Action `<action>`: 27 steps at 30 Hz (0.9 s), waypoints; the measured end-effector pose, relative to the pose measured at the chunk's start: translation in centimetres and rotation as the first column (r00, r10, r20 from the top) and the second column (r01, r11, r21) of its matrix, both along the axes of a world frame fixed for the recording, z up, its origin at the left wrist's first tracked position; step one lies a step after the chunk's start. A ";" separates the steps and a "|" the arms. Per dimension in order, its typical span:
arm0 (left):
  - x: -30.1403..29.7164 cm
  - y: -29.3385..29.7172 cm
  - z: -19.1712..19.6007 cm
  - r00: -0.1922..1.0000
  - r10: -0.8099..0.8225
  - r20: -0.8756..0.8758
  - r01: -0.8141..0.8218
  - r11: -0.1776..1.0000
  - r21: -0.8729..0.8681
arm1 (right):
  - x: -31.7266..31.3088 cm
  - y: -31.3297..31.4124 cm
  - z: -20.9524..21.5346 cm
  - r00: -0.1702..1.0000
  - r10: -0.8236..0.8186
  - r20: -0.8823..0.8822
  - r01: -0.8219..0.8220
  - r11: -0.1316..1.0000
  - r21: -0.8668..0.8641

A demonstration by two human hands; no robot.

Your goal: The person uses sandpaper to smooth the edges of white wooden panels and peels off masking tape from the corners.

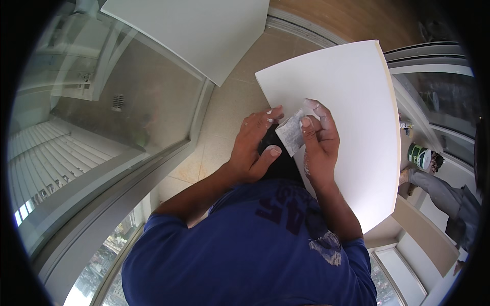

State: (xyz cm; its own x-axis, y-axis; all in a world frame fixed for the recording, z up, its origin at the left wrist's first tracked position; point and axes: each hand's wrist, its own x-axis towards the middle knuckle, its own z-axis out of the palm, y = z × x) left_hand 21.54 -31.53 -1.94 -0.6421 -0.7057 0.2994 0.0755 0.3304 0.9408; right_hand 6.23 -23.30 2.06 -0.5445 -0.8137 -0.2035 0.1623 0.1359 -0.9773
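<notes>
My right hand (319, 143), dusted with white, pinches a small grey folded sheet of sandpaper (290, 131) between thumb and fingers. My left hand (255, 145) touches the sheet's left edge with its fingertips, thumb curled under it, over something dark. Both hands are in front of my blue shirt, at the lower left edge of a large white panel (352, 107) that stands tilted to the right.
A second white panel (199, 30) leans at the top left. Glass walls with metal frames (153, 158) run along the left. Beige floor tiles (229, 107) lie between. At the right stands a green and white paint can (419, 156) beside another person's grey trouser leg (439, 191).
</notes>
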 end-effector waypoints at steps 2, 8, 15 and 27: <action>-0.3 0.4 0.4 0.999 0.040 -0.012 -0.040 0.999 0.002 | 0.9 -0.2 -0.4 0.999 0.042 0.033 -0.041 0.998 -0.038; 0.6 -5.0 -0.9 0.954 0.297 -0.035 -0.289 0.890 -0.353 | -1.7 -0.9 -0.6 0.814 0.046 -0.579 -0.101 0.993 -0.063; 0.1 -5.2 -4.2 0.973 0.141 0.181 0.032 0.697 -0.716 | -19.0 -0.7 -3.0 0.421 -0.238 -0.875 0.384 0.921 -0.066; -0.7 -5.5 -5.0 0.961 0.038 0.273 0.170 0.696 -0.698 | -21.0 0.8 -5.3 0.371 -0.222 -0.902 0.495 0.869 -0.010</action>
